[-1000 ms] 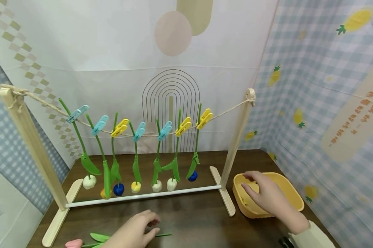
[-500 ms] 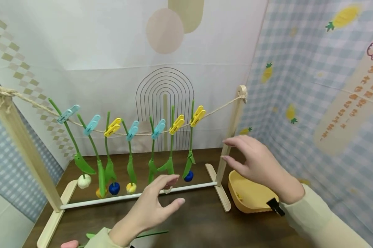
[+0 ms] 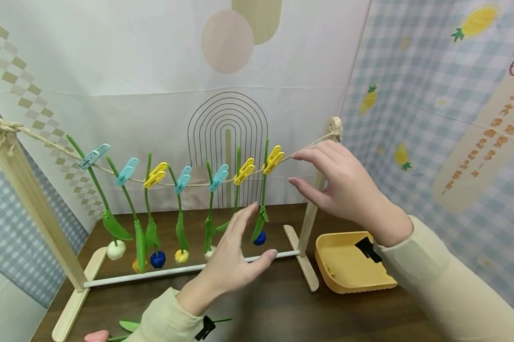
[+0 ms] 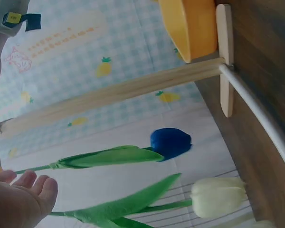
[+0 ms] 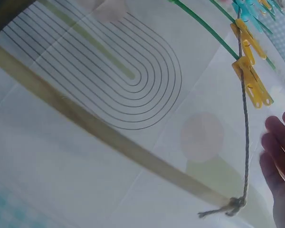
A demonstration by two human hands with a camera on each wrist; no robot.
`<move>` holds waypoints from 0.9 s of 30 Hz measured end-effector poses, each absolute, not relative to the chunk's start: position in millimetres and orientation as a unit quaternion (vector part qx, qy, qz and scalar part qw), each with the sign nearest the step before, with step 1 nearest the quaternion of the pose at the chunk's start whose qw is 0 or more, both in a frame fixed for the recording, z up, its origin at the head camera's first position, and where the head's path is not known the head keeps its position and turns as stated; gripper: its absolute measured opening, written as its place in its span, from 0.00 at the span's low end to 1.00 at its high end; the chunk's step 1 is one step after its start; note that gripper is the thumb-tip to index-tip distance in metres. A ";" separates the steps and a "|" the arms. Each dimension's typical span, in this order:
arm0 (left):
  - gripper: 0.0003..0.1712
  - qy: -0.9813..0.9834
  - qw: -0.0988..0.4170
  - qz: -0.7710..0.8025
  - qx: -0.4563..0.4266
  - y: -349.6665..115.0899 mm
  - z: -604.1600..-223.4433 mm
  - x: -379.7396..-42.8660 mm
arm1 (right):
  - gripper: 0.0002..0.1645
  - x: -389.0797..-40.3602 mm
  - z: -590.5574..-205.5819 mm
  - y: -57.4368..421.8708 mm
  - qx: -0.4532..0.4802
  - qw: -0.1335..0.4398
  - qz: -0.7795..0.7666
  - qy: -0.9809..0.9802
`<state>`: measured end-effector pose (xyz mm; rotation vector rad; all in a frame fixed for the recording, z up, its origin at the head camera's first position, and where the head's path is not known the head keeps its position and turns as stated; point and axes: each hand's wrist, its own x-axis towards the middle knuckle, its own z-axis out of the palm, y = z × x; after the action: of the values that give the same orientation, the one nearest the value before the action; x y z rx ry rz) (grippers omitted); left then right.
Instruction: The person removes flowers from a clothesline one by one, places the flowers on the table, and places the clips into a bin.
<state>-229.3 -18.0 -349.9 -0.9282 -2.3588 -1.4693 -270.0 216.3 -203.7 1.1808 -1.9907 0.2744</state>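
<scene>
Several artificial tulips hang upside down from a rope (image 3: pixel 308 145), each stem pinned by a clothespin. My right hand (image 3: pixel 344 183) is raised beside the rope, just right of the last yellow clothespin (image 3: pixel 274 160), thumb and fingers spread apart around nothing. Below and to its left, my left hand (image 3: pixel 233 259) is lifted in front of the hanging flowers, fingers extended and holding nothing. It overlaps a white tulip, which the left wrist view shows as a pale bloom (image 4: pixel 218 197) near the blue tulip (image 4: pixel 171 143). A pink tulip (image 3: pixel 96 336) lies on the table, partly behind my left sleeve.
A wooden stand with a left post (image 3: pixel 39 204) and right post (image 3: pixel 310 223) carries the rope. A white rod (image 3: pixel 171 272) joins its feet low down. At the right sits a yellow basket (image 3: pixel 346 280) with small yellow pieces inside. A patterned cloth hangs behind.
My right hand has risen out of the basket and moved left to the rope. My left hand has left the lying tulip and moved up and right. The head view has shifted slightly.
</scene>
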 end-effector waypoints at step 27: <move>0.29 -0.724 0.240 -0.563 -0.318 13.7 -335.4 -256.6 | 0.14 -288.4 -201.2 191.6 0.407 0.372 0.061 -0.832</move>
<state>-256.6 13.7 -335.4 -0.8701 -1.9810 -1.5418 -288.4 191.6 -201.2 1.0434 -2.1321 0.1556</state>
